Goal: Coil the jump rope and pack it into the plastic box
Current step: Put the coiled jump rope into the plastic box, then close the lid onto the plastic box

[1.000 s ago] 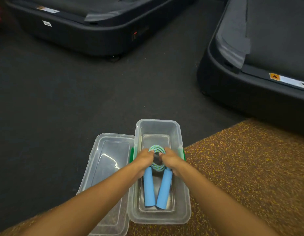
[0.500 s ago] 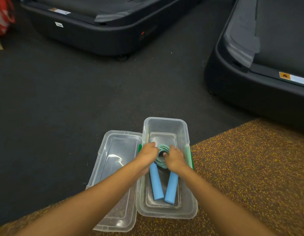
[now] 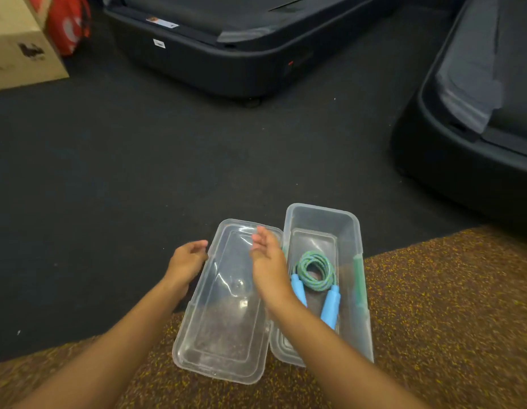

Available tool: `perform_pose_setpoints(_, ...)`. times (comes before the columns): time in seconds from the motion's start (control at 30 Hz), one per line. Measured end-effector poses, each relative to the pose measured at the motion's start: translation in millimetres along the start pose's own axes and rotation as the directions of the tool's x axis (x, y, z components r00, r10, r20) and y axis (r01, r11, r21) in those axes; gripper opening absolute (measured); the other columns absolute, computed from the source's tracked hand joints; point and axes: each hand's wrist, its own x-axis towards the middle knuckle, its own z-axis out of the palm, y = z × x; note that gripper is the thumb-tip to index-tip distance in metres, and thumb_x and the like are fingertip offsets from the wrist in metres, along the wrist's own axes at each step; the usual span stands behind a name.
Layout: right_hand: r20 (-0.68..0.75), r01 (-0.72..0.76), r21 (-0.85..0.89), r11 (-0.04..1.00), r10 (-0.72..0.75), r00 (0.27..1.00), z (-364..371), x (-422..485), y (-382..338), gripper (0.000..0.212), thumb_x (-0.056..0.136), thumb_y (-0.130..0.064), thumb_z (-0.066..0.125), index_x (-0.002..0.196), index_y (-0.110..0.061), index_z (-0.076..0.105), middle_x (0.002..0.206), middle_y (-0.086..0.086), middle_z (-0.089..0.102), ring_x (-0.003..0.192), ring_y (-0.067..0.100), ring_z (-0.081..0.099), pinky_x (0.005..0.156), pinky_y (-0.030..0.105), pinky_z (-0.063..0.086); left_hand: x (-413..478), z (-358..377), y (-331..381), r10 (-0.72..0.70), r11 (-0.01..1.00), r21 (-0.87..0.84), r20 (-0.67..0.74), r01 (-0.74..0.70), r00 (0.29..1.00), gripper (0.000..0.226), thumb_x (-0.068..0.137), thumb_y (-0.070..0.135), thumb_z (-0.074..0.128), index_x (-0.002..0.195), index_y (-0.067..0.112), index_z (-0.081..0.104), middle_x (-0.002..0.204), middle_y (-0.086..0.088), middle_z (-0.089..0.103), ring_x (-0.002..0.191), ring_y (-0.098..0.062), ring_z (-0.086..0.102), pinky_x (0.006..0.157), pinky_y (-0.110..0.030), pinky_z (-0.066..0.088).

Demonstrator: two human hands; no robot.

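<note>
Head view shows me the jump rope (image 3: pixel 314 273) already lying inside the plastic box (image 3: pixel 352 231), its green-and-blue cord wound into a tight ring in the middle of the box floor and its blue handles pointing back toward me, side by side. So the coiling reads as done and the rope is packed; neither hand touches it. What is left, by my judgement, is closing up: the clear lid (image 3: pixel 223 305) lies open-side-up on the floor just beside the box on its left, touching it along the long edge.

My left hand (image 3: pixel 187 261) sits at the lid's outer rim with its fingers loosely curled and apart, gripping nothing that I can make out. My right hand (image 3: pixel 268 258) hovers over the lid's inner edge, next to the box wall, palm turned inward and fingers spread, also empty. Both look placed to take the lid by its two long sides, though that is only my reading.

Counting: one rope, with two blue handles, though my right forearm covers the near end of the left one; one box; one lid; and one green latch (image 3: pixel 359 278) plainly seen on the box's right wall. Farther out I count two dark treadmill bases (image 3: pixel 226 48), one cardboard carton (image 3: pixel 20 45) and one red bag (image 3: pixel 68 22).
</note>
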Motion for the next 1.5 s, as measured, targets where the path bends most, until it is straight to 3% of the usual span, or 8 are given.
perform_pose_setpoints(0.1, 0.098, -0.214, -0.113, 0.970, 0.225, 0.969, 27, -5, 20, 0.058, 0.094, -0.014, 0.039, 0.147, -0.015, 0.017, 0.154, 0.006, 0.025, 0.140, 0.021, 0.028, 0.115, 0.034, 0.023, -1, -6, -18, -0.038, 0.997, 0.061, -0.017, 0.039, 0.999, 0.043, 0.085, 0.003, 0.056, 0.127, 0.011, 0.053, 0.132, -0.011, 0.055, 0.119, -0.025, 0.052, 0.101, -0.038, 0.041)
perform_pose_setpoints(0.23, -0.056, -0.355, -0.450, 0.819, 0.370, 0.927, 39, -11, 42, 0.068, 0.094, -0.028, 0.041, 0.149, -0.014, 0.004, 0.159, 0.008, -0.001, 0.146, 0.025, 0.002, 0.119, 0.040, 0.006, -7, -6, -30, -0.031, 0.983, 0.181, -0.023, 0.035, 0.999, 0.041, 0.087, 0.004, 0.054, 0.128, 0.010, 0.053, 0.126, -0.010, 0.058, 0.117, -0.024, 0.053, 0.100, -0.032, 0.038)
perform_pose_setpoints(0.43, -0.172, -0.505, -0.437, 0.744, 0.482, 0.859, 44, -13, 53, 0.075, 0.093, -0.039, 0.041, 0.149, -0.020, -0.006, 0.159, 0.009, -0.008, 0.146, 0.031, -0.006, 0.115, 0.048, 0.006, -12, -2, -36, 0.029, 0.952, 0.304, 0.005, -0.029, 1.000, 0.038, 0.088, 0.003, 0.050, 0.126, 0.008, 0.055, 0.122, -0.011, 0.061, 0.113, -0.024, 0.056, 0.094, -0.029, 0.041)
perform_pose_setpoints(0.73, -0.136, -0.396, -0.481, 0.782, 0.380, 0.915, 49, -11, 47, 0.071, 0.094, -0.036, 0.039, 0.149, -0.019, -0.003, 0.159, 0.005, -0.001, 0.145, 0.030, -0.002, 0.116, 0.048, 0.006, -7, -12, -33, 0.053, 0.948, 0.314, -0.004, -0.049, 0.999, 0.027, 0.090, 0.007, 0.053, 0.115, 0.008, 0.063, 0.110, -0.010, 0.067, 0.098, -0.021, 0.060, 0.086, -0.027, 0.043)
perform_pose_setpoints(0.87, -0.075, -0.306, -0.475, 0.825, 0.309, 0.948, 51, -6, 32, 0.070, 0.095, -0.037, 0.039, 0.149, -0.019, -0.001, 0.160, 0.002, 0.000, 0.146, 0.030, -0.006, 0.115, 0.046, 0.002, -1, -35, -18, 0.020, 0.999, 0.026, 0.021, -0.021, 1.000, 0.015, 0.087, 0.009, 0.059, 0.099, 0.005, 0.068, 0.093, -0.013, 0.069, 0.088, -0.026, 0.063, 0.085, -0.041, 0.051)
perform_pose_setpoints(1.13, 0.185, -0.241, 0.083, 0.967, 0.223, 0.957, 8, 17, -8, 0.051, 0.095, -0.044, 0.037, 0.142, -0.024, 0.032, 0.145, -0.008, 0.038, 0.134, 0.015, 0.034, 0.110, 0.037, 0.023, -37, -38, 84, 0.213, 0.932, -0.330, 0.163, -0.150, 0.963, 0.026, 0.081, 0.005, 0.063, 0.107, 0.005, 0.059, 0.091, -0.013, 0.064, 0.073, -0.021, 0.061, 0.062, -0.031, 0.052)
perform_pose_setpoints(1.3, 0.405, -0.325, 0.280, 0.903, 0.196, 0.893, -37, 29, -28, 0.063, 0.086, -0.068, 0.029, 0.125, -0.026, 0.057, 0.133, 0.003, 0.053, 0.120, 0.026, 0.050, 0.093, 0.047, 0.046, -80, 15, 111, 0.469, 0.879, 0.005, 0.162, -0.476, 0.868, 0.040, 0.071, 0.021, 0.077, 0.106, 0.015, 0.058, 0.092, 0.001, 0.064, 0.079, -0.012, 0.063, 0.073, -0.026, 0.052)
perform_pose_setpoints(1.5, 0.340, -0.243, 0.442, 0.864, 0.089, 0.936, -77, 30, -36, 0.055, 0.089, -0.055, 0.041, 0.118, -0.011, 0.059, 0.112, 0.003, 0.067, 0.101, 0.015, 0.064, 0.080, 0.033, 0.053, -101, 68, 110, 0.617, 0.705, 0.190, 0.310, -0.683, 0.723, 0.040, 0.075, 0.024, 0.074, 0.111, 0.018, 0.059, 0.098, 0.007, 0.060, 0.081, -0.006, 0.058, 0.074, -0.015, 0.044)
